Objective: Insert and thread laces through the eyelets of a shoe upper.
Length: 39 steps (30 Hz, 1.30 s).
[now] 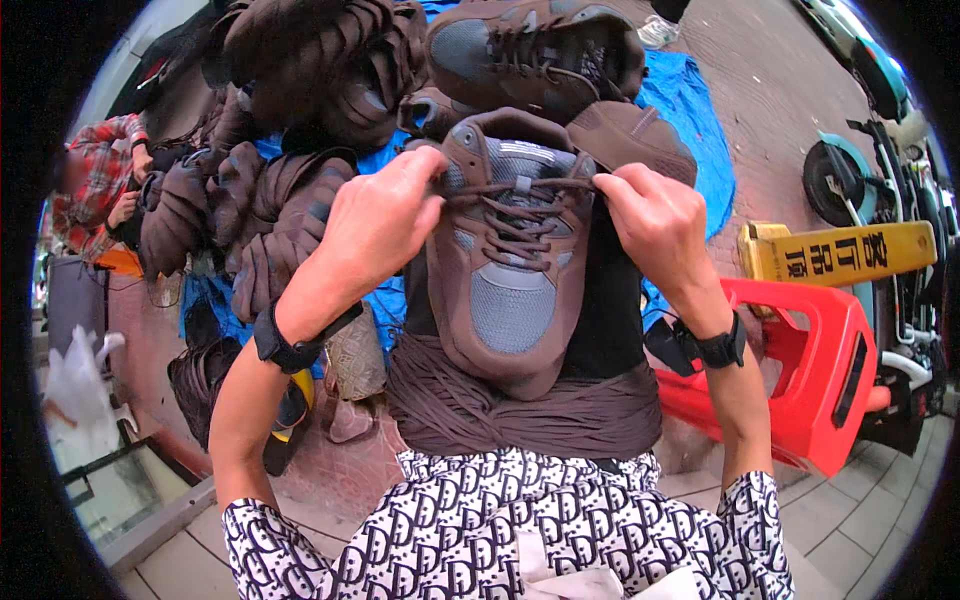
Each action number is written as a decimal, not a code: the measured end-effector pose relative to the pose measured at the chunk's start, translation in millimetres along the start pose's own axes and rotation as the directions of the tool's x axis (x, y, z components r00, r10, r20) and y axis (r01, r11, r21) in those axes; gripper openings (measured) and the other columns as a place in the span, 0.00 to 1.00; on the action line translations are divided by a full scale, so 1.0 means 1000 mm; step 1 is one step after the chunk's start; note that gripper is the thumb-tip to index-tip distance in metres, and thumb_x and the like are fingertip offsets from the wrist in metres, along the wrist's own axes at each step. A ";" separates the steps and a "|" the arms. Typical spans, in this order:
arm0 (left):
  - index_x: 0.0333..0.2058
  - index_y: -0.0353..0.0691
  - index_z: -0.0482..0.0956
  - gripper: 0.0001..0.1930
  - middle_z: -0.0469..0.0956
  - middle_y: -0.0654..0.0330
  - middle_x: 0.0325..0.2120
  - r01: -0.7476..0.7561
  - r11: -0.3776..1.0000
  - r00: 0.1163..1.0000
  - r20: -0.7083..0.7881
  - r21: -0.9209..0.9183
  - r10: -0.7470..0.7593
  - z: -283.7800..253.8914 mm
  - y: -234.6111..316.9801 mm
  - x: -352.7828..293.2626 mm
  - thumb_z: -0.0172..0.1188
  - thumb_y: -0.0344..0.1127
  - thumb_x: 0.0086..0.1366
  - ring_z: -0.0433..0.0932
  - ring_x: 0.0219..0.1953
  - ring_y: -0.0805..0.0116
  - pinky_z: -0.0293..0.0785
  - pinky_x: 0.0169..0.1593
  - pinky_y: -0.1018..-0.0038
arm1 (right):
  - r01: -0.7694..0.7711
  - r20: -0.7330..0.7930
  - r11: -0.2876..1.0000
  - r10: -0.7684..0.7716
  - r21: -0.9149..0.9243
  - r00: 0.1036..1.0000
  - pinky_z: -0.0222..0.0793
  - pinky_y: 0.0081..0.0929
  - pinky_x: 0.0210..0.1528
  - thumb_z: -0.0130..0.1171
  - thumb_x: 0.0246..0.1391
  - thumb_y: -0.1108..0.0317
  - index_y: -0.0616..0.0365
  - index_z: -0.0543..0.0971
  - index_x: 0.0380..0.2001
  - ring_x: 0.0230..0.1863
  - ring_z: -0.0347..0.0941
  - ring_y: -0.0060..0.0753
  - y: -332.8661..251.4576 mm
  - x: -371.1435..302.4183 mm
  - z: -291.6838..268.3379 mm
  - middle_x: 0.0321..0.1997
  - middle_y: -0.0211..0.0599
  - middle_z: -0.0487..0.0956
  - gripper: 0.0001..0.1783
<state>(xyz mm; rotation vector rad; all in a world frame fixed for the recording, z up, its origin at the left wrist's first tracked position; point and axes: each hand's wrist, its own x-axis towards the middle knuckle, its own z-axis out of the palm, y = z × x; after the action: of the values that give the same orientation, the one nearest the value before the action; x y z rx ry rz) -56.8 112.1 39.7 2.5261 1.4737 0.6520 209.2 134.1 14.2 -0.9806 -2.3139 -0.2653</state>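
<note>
A brown lace-up shoe upper (514, 312) with a grey-blue mesh toe rests over my lap, its toe pointing at me. A brown shoelace (520, 240) criss-crosses its front, and its top run stretches sideways across the tongue. At the upper left edge, my left hand (385, 220) is closed, pinching the lace by the collar. My right hand (655, 215) pinches the lace on the other side, thumb and finger together. Under the toe, a thick bundle of brown laces (520, 420) lies across my lap.
Just beyond lies another laced shoe (535, 60); stacked brown uppers (310, 70) rise at far left over a blue tarp (695, 130). A red plastic stool (800, 360) and yellow sign (835, 255) stand at right. Another person in a plaid shirt (95, 185) is at far left.
</note>
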 end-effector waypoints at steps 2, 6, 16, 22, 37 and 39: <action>0.37 0.37 0.68 0.15 0.74 0.51 0.31 0.092 0.996 0.994 0.055 0.001 -0.092 0.000 0.004 0.000 0.58 0.25 0.48 0.74 0.32 0.51 0.70 0.33 0.64 | 0.013 -0.042 1.000 -0.014 -0.014 0.999 0.65 0.26 0.21 0.55 0.36 0.76 0.56 0.72 0.20 0.20 0.69 0.31 0.005 -0.001 -0.003 0.19 0.31 0.68 0.04; 0.35 0.38 0.68 0.13 0.73 0.51 0.30 0.048 0.997 0.998 -0.033 0.058 -0.046 0.016 0.004 -0.012 0.56 0.25 0.49 0.74 0.31 0.51 0.71 0.32 0.64 | 0.070 -0.078 0.996 -0.074 -0.050 0.994 0.63 0.28 0.19 0.52 0.35 0.73 0.55 0.67 0.14 0.18 0.67 0.32 0.003 0.004 -0.010 0.16 0.33 0.63 0.04; 0.28 0.38 0.67 0.05 0.68 0.53 0.23 -0.097 0.961 0.989 -0.087 0.260 0.123 0.004 -0.008 0.001 0.50 0.23 0.50 0.72 0.28 0.55 0.69 0.28 0.65 | 0.026 0.038 0.999 -0.027 0.041 0.999 0.65 0.30 0.21 0.53 0.33 0.78 0.57 0.72 0.17 0.21 0.69 0.36 0.013 -0.005 -0.019 0.18 0.35 0.67 0.04; 0.35 0.38 0.72 0.11 0.72 0.55 0.30 -0.033 0.986 0.993 -0.121 -0.163 0.013 0.000 -0.011 -0.005 0.52 0.22 0.50 0.73 0.28 0.57 0.70 0.29 0.69 | 0.053 -0.003 0.999 -0.052 0.000 0.999 0.65 0.29 0.22 0.53 0.33 0.77 0.56 0.71 0.16 0.22 0.69 0.35 0.008 0.003 -0.017 0.17 0.33 0.66 0.03; 0.29 0.33 0.70 0.13 0.67 0.58 0.25 -0.655 0.684 0.748 0.152 0.321 0.646 0.005 0.015 0.027 0.52 0.29 0.40 0.69 0.28 0.66 0.69 0.29 0.77 | -0.066 0.010 0.974 0.065 0.218 0.998 0.67 0.30 0.26 0.53 0.32 0.75 0.55 0.73 0.17 0.26 0.71 0.35 0.004 0.011 -0.020 0.20 0.33 0.71 0.02; 0.28 0.33 0.70 0.13 0.66 0.58 0.24 -0.684 0.661 0.725 0.181 0.308 0.665 0.007 0.015 0.033 0.53 0.29 0.39 0.69 0.27 0.66 0.69 0.28 0.76 | -0.115 0.044 0.952 0.107 0.284 0.993 0.67 0.30 0.27 0.53 0.32 0.74 0.56 0.73 0.18 0.26 0.71 0.38 0.005 0.013 -0.016 0.22 0.34 0.72 0.03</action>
<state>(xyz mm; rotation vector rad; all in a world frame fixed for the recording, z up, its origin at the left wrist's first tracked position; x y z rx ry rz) -27.5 132.9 47.9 3.3708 0.6027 0.3983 212.9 139.2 34.7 -0.9658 -2.2326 0.1280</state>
